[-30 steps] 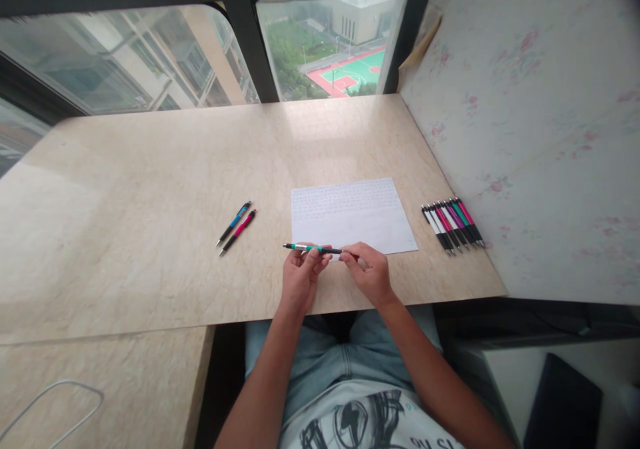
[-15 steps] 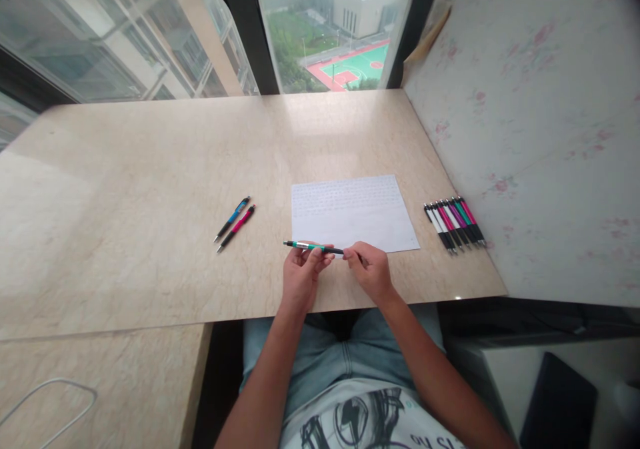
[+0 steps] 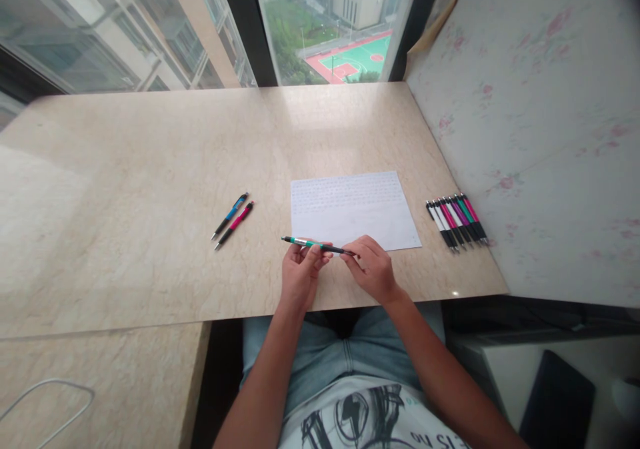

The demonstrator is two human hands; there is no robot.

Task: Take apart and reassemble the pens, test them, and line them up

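Note:
A green and black pen [image 3: 305, 242] lies almost level above the front edge of a sheet of paper [image 3: 350, 202], its clicker end pointing left. My left hand [image 3: 300, 272] is closed round the barrel, thumb on top. At the pen's tip end, the fingers of my right hand [image 3: 373, 269] pinch close to the point, which they partly hide. Rows of handwriting fill the upper part of the sheet; its lower part is blank.
Left of the paper lie a blue pen [image 3: 230, 216] and a pink pen [image 3: 235, 225], side by side. A row of several pens [image 3: 456, 221] rests by the wall on the right. On the lower left surface is a white cable [image 3: 60, 382].
My right hand's fingers have shifted and loosened a little at the pen's tip. The pen stays in my left hand. The camera view has tilted slightly downward.

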